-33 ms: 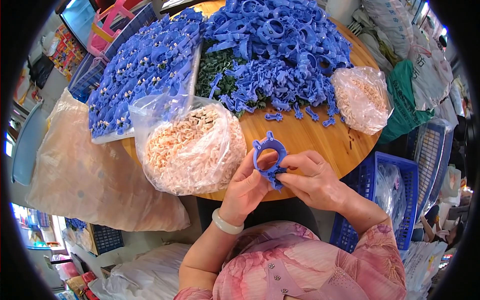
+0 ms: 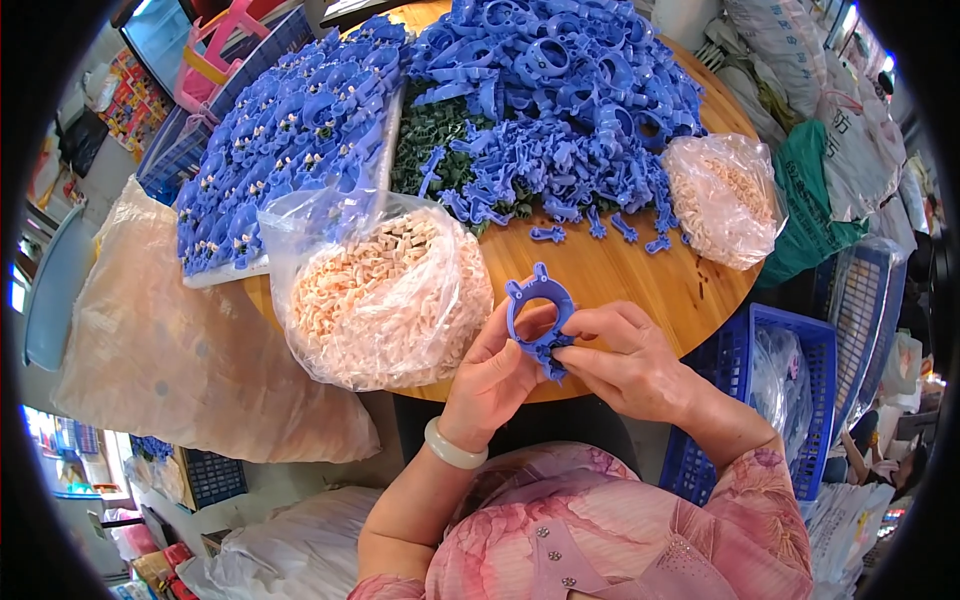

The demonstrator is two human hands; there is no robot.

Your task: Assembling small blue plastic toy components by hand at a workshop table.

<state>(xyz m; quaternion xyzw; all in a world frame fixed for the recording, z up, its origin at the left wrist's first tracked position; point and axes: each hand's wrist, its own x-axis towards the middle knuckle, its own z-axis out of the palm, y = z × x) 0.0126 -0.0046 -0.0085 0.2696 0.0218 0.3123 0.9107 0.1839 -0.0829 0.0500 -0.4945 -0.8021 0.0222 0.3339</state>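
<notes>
Just above the table's near edge, a blue plastic ring-shaped part (image 2: 541,291) with small knobs is held between my two hands. My left hand (image 2: 494,375) is closed around its lower left side, thumb in front. On its lower right, the fingertips of my right hand (image 2: 630,362) pinch a small knobbly blue section; whether a separate tiny piece sits there is hidden by the fingers. Left of my left hand stands an open clear bag of small peach plastic pieces (image 2: 385,290). Beyond both hands lies a spread of small blue figure-like pieces (image 2: 560,165).
A heap of blue ring parts (image 2: 545,60) covers the far table, beside dark green pieces (image 2: 430,150). At left, a white board bears rows of blue parts (image 2: 290,150). Another peach-filled bag (image 2: 725,200) sits on the right edge. A blue crate (image 2: 815,400) stands at right.
</notes>
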